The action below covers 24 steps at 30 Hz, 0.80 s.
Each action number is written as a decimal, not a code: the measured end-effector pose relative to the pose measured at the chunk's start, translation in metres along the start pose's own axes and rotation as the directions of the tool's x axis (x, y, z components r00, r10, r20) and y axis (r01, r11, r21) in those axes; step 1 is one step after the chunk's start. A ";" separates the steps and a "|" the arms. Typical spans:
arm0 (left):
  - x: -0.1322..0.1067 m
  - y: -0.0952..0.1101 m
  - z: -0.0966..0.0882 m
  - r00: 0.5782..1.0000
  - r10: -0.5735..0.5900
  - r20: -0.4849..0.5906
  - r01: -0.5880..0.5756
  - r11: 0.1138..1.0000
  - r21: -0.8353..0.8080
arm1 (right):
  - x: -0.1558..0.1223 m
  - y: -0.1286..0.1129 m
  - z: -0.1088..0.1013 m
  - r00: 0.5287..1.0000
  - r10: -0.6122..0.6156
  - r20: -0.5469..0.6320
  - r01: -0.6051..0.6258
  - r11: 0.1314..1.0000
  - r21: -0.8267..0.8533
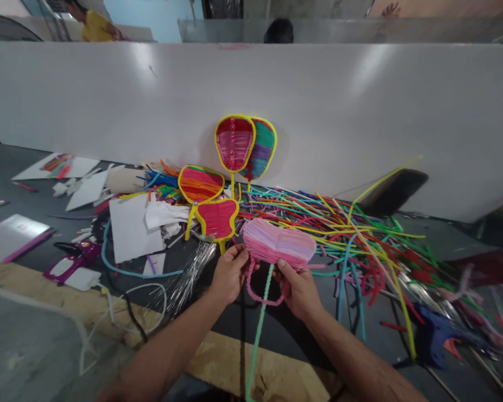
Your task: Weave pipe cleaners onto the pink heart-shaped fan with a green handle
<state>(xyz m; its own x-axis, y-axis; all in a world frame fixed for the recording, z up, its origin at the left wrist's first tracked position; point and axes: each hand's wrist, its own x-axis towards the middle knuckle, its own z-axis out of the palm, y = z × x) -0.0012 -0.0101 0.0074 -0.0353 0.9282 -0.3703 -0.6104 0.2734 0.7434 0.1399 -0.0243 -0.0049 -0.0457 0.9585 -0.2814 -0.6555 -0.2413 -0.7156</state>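
Note:
A pink heart-shaped fan (279, 243) woven from pipe cleaners is held up over the table. My left hand (230, 273) pinches its lower left edge, fingers closed. My right hand (298, 287) grips its lower middle, fingers closed. A pink pipe cleaner loop (260, 295) hangs below the fan between my hands, and a light green stem (257, 335) runs down from it toward me.
Finished fans lean on the white board (360, 111): a red one (233, 143), a green-purple one (263, 146), an orange one (200, 184), a red heart one (218, 219). Loose pipe cleaners (360, 234) are heaped right. Paper sheets (132, 226) and a glue gun (73, 258) lie left.

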 end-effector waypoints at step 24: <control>-0.001 0.002 -0.004 0.992 0.054 0.117 -0.078 0.975 0.210 | -0.001 0.000 0.003 0.999 0.034 0.034 -0.034 0.999 0.004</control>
<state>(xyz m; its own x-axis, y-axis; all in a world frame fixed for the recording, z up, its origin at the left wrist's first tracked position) -0.0052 -0.0111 0.0066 0.0250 0.9648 -0.2619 -0.4264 0.2472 0.8701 0.1378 -0.0247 -0.0028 -0.0935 0.9545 -0.2830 -0.6569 -0.2728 -0.7029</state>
